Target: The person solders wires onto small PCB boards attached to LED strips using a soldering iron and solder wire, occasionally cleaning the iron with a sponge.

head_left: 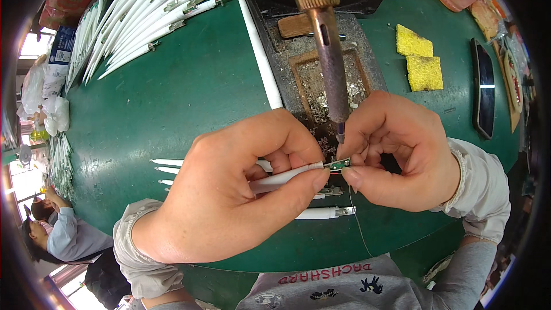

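Observation:
My left hand (241,183) is closed round a white pen-shaped tube (281,179), held tilted with its tip end toward the left. From the tube's right end sticks a small green circuit board (338,165), with a bit of red wire beside it. My right hand (402,155) pinches at the board's far end; a thin grey wire (359,224) trails down from under its thumb. Just above the board points the tip of a soldering iron (333,74), which comes down from the top edge. The right fingertips partly hide the contact with the board.
More white tubes lie under my hands, one (321,213) with a bare end, and a large fanned pile (155,11) stands far left. A lone tube (256,46) borders the solder-flecked tray (295,80). Yellow sponges (425,73) and a black phone (484,89) are right.

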The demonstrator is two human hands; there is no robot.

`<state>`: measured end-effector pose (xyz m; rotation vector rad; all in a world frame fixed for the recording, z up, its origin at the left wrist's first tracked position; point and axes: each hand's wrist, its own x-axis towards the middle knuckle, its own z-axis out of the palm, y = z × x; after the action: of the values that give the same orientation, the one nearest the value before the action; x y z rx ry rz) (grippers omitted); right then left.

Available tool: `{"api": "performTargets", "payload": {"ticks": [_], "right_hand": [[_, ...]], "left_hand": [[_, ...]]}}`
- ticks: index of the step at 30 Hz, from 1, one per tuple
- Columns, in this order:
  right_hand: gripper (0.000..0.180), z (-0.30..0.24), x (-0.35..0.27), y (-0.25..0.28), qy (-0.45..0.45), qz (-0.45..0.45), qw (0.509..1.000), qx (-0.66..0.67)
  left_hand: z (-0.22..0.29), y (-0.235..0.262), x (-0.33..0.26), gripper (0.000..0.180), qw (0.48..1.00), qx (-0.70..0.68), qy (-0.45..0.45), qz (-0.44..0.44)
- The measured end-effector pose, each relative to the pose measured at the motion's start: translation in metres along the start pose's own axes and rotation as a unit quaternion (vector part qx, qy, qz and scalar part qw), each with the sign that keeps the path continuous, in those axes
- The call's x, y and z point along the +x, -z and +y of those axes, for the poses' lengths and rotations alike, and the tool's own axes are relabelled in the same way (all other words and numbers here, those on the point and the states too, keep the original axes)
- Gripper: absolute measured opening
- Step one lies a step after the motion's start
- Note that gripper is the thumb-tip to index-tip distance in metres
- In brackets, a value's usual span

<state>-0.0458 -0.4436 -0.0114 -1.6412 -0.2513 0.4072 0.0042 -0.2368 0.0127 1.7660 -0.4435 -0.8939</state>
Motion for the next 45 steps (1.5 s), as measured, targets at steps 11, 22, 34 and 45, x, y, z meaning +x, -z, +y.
{"api": "performTargets", "payload": {"ticks": [11, 22, 34, 45], "right_hand": [[0.024, 0.000, 0.000, 0.001, 0.000, -0.008, 1.000, 0.009], [0.023, 0.001, 0.001, 0.001, -0.014, -0.016, 1.000, 0.021], [0.021, 0.003, -0.002, 0.002, 0.026, 0.026, 0.996, 0.080], [0.017, -0.001, 0.002, 0.001, 0.030, 0.004, 0.999, 0.042]], "left_hand": [[-0.002, -0.001, -0.001, 0.015, 0.999, 0.031, -0.032, -0.001], [-0.003, -0.002, 0.000, 0.014, 0.999, 0.034, -0.042, 0.007], [0.002, 0.000, 0.006, 0.013, 0.997, -0.059, -0.021, 0.049], [0.007, 0.004, 0.009, 0.018, 0.983, -0.176, 0.046, 0.036]]}}
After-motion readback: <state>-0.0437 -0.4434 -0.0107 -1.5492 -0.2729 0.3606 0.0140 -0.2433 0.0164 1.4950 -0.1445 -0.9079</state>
